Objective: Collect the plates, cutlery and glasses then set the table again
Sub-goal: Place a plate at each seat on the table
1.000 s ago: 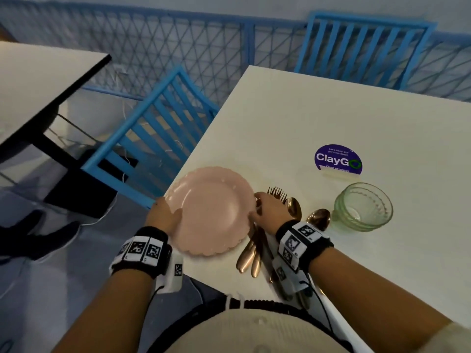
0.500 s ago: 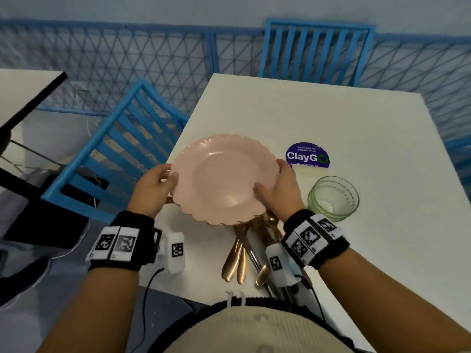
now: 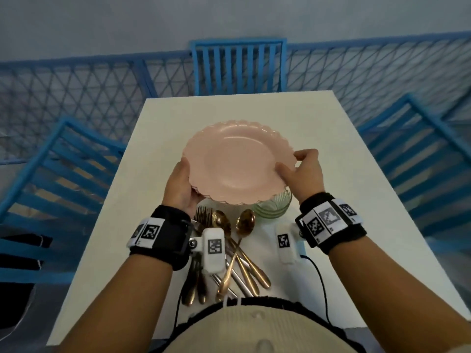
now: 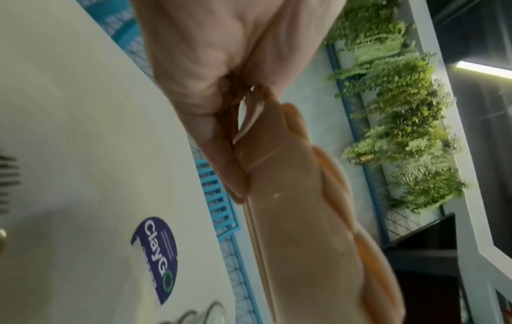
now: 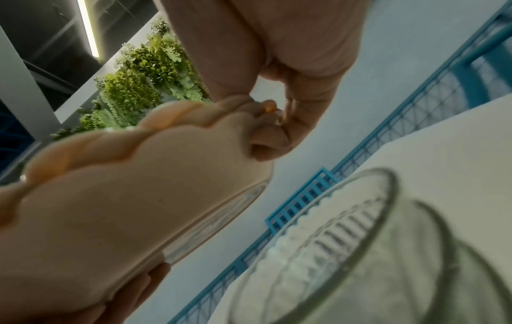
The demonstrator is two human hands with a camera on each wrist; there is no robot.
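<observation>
I hold a pink scalloped plate (image 3: 237, 161) in the air over the middle of the white table (image 3: 344, 225). My left hand (image 3: 179, 186) grips its left rim, thumb on top, and what looks like a second pink rim shows just under it there. My right hand (image 3: 302, 169) pinches the right rim. In the left wrist view the plate (image 4: 291, 219) is edge-on; in the right wrist view its underside (image 5: 124, 197) fills the left. A green ribbed glass (image 3: 274, 207) stands under the plate's near edge, also seen as the glass (image 5: 360, 252). Gold spoons and forks (image 3: 229, 250) lie piled near me.
Blue slatted chairs stand at the far end (image 3: 238, 67), the left (image 3: 63, 174) and the right (image 3: 420, 161) of the table. A blue mesh railing (image 3: 89, 98) runs behind. A purple ClayGo sticker (image 4: 159, 258) sits on the tabletop beneath the plate.
Both hands lifted the pink plate off the table's left edge and carried it up to the middle, above the glass. My view turned to face the table squarely.
</observation>
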